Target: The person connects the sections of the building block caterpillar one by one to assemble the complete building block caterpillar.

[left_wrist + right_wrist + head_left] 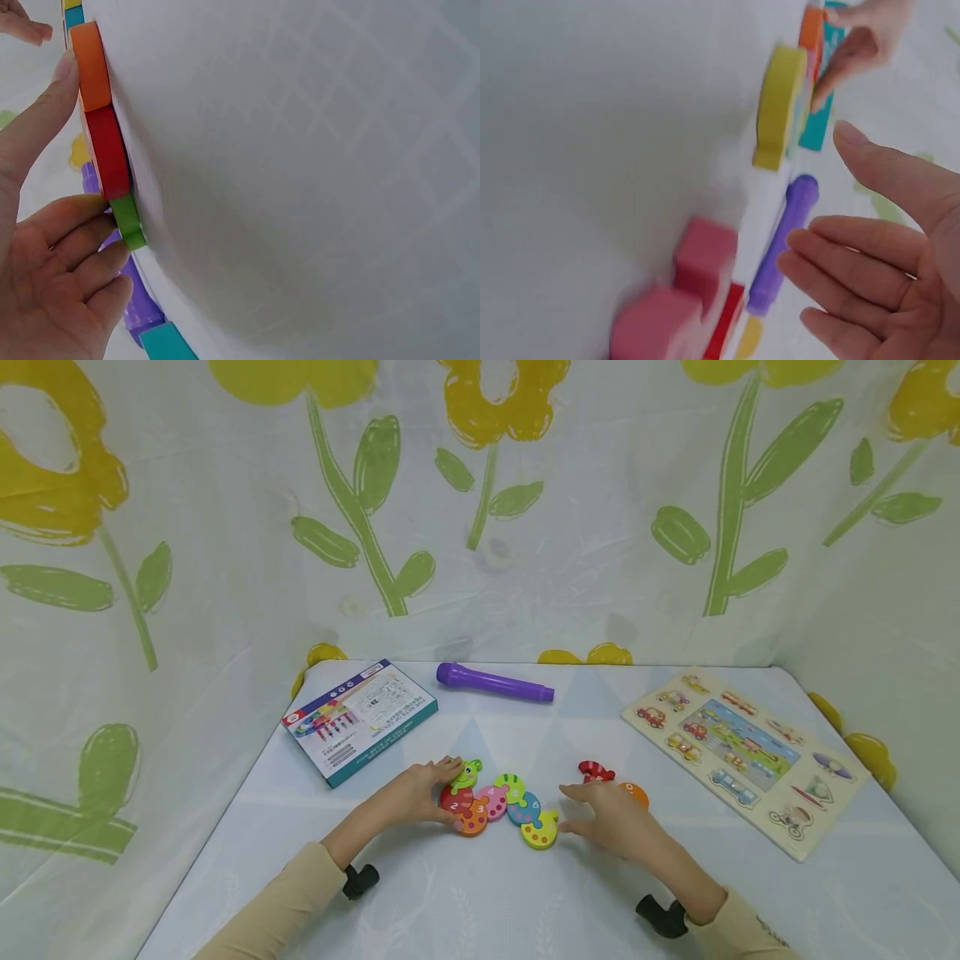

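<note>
A number puzzle caterpillar of joined wooden pieces (493, 802) lies in a wavy row on the table, with a green head piece (467, 774) at its left end. My left hand (416, 793) holds that end: the thumb touches the orange piece (93, 67), and the fingers lie along the red and green pieces. Close to the yellow end piece (540, 835), my right hand (618, 822) hovers with its fingers extended, apart from it and holding nothing. Beneath and behind the right hand are loose red (596, 771), orange (634, 795) and pink pieces (656, 322), partly hidden in the head view.
A flat box (360, 718) with a teal edge lies at the back left. A purple stick-shaped toy (495, 682) lies along the back edge. At the right is a wooden vehicle puzzle board (742, 752). Flower-printed cloth (585, 568) hangs behind the table.
</note>
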Motion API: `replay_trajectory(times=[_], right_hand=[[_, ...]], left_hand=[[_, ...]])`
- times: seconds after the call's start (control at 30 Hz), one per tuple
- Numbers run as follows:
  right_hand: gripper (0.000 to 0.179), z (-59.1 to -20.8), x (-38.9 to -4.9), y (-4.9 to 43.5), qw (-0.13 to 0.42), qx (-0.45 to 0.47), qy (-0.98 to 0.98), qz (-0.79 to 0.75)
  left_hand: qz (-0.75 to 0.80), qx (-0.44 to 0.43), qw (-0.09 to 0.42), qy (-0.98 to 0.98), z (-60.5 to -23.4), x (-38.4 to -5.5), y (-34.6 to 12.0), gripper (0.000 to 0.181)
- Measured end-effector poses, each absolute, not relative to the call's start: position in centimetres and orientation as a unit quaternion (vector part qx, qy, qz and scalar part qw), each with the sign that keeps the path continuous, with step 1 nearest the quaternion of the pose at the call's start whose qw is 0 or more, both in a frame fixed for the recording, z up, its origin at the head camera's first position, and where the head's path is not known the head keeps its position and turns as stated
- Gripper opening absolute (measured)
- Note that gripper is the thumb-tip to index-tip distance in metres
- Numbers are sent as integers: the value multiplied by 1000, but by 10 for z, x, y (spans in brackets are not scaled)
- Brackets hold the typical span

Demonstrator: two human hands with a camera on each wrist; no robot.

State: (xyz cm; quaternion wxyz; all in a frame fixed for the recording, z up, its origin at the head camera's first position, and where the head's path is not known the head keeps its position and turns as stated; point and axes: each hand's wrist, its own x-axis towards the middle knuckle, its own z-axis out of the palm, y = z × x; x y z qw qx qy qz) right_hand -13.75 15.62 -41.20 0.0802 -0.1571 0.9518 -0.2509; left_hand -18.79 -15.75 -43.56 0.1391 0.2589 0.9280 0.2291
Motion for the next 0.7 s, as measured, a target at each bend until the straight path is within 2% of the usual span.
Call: replay_trajectory(times=[0.4, 0.7], right_hand=[[48, -420, -148, 186, 48, -210, 946, -243], [48, -419, -147, 201, 63, -218, 941, -249]], left_hand=[[229, 260, 141, 928, -434, -187, -157, 87], [229, 263, 141, 926, -434, -188, -157, 87]])
